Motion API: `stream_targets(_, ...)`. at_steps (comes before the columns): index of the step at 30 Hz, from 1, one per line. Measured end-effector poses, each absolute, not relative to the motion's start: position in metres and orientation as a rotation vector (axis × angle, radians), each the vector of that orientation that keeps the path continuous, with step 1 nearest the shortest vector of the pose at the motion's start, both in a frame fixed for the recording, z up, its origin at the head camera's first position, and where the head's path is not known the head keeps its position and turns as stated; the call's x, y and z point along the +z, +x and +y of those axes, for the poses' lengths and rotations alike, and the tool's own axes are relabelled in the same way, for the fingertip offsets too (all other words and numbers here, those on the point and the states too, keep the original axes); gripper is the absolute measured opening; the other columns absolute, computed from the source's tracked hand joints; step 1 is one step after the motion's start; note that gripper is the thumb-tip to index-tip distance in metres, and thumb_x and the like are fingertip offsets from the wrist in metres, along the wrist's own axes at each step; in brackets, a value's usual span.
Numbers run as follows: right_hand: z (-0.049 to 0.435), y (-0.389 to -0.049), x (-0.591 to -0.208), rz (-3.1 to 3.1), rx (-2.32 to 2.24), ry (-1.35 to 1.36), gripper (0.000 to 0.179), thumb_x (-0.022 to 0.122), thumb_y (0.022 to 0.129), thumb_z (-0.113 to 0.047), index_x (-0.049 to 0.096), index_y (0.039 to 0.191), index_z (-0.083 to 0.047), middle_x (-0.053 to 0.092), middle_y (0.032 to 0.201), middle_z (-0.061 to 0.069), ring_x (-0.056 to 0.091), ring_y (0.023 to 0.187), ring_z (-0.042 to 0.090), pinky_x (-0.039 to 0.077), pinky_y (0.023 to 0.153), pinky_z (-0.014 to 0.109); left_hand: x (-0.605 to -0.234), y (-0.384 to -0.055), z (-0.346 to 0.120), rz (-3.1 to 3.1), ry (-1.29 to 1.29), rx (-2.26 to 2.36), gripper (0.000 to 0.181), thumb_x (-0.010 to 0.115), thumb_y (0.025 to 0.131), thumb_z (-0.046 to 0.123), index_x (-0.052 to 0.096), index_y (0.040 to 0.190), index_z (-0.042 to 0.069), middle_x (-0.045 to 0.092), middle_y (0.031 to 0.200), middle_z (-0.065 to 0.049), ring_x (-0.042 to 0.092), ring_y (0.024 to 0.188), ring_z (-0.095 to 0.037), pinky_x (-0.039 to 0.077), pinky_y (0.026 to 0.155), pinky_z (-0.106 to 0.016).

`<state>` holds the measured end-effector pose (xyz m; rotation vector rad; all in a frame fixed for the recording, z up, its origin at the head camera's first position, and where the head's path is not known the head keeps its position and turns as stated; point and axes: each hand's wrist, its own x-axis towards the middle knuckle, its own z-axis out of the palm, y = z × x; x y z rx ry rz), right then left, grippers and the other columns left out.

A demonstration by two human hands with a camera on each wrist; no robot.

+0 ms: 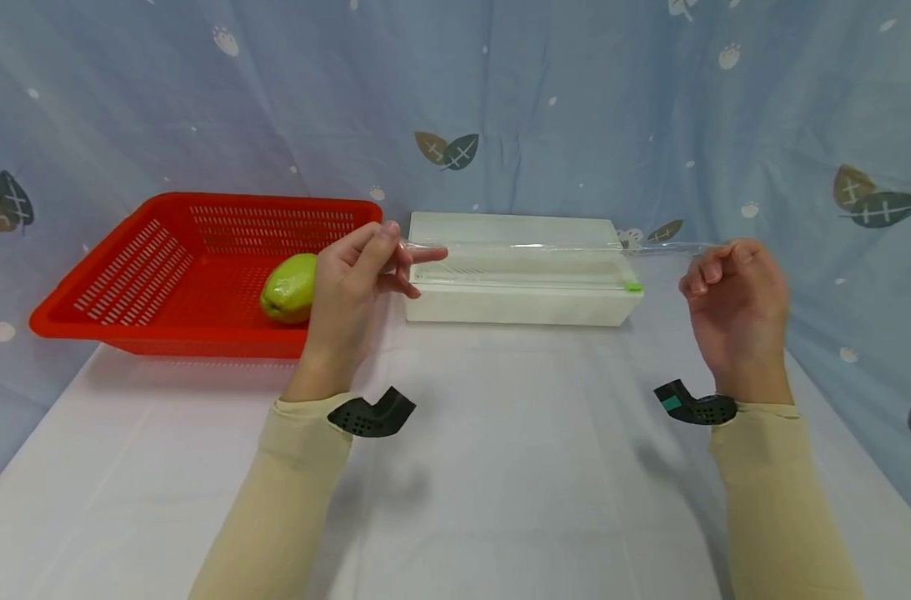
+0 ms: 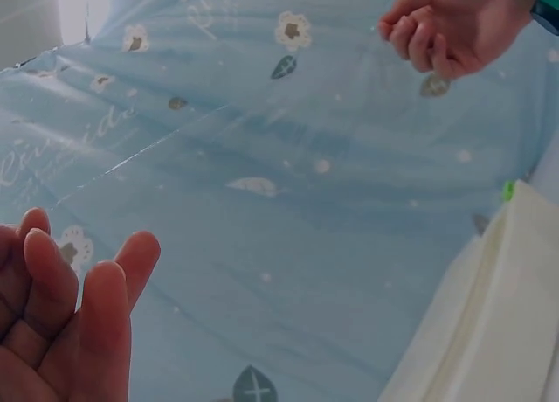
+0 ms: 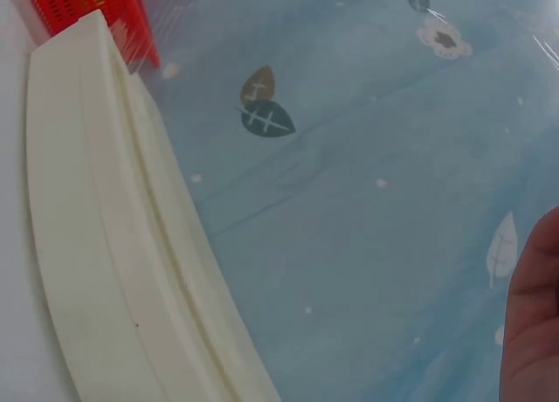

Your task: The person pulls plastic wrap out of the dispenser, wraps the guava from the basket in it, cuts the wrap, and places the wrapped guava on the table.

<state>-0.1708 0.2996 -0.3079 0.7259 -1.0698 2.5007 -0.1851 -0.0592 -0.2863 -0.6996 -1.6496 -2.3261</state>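
Note:
A sheet of clear plastic wrap is stretched between my two hands, above a long white wrap dispenser box with a green slider at its right end. My left hand pinches one end of the film between thumb and finger, with other fingers extended. At the other end, my right hand pinches the film with its fingers curled. The right wrist view shows the dispenser's edge, while most of that hand lies outside it. Behind my left hand, a yellow-green fruit is partly hidden.
The fruit lies in a red slotted plastic basket left of the dispenser. A white cloth covers the table. Behind everything hangs a blue curtain with leaf and paw prints.

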Motion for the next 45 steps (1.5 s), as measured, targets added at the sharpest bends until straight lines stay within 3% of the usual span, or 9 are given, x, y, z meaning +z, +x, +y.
stream_targets(6, 0.297, -0.169, -0.306, -0.998, 2.498, 0.725, 0.012, 0.041, 0.091, 0.003, 0.046, 0.087, 0.013, 0.042, 0.067, 0.016, 0.042, 0.061, 0.026, 0.035, 0.056, 0.031, -0.284, -0.183, -0.061, -1.674, -0.698, -2.269, 0.028, 0.053, 0.090, 0.021, 0.053, 0.069, 0.002, 0.049, 0.063, -0.013, 0.062, 0.088, -0.032, 0.050, 0.054, -0.032)
stream_targets(16, 0.294, -0.164, -0.302, -0.985, 2.419, 0.679, 0.013, 0.044, 0.090, 0.002, 0.046, 0.085, 0.013, 0.040, 0.064, 0.015, 0.039, 0.057, 0.024, 0.033, 0.052, 0.030, -0.280, -0.179, -0.062, -1.730, -0.731, -2.149, 0.029, 0.053, 0.090, 0.022, 0.054, 0.070, 0.002, 0.054, 0.066, -0.015, 0.054, 0.060, -0.029, 0.045, 0.049, -0.030)
stream_targets(45, 0.286, -0.160, -0.295, -0.981, 2.312, 0.665, 0.015, 0.047, 0.086, 0.002, 0.041, 0.079, 0.013, 0.038, 0.061, 0.016, 0.036, 0.051, 0.024, 0.034, 0.047, 0.030, -0.272, -0.172, -0.068, -1.666, -0.709, -2.211, 0.027, 0.054, 0.089, 0.018, 0.053, 0.069, 0.000, 0.051, 0.066, -0.015, 0.051, 0.057, -0.026, 0.042, 0.048, -0.029)
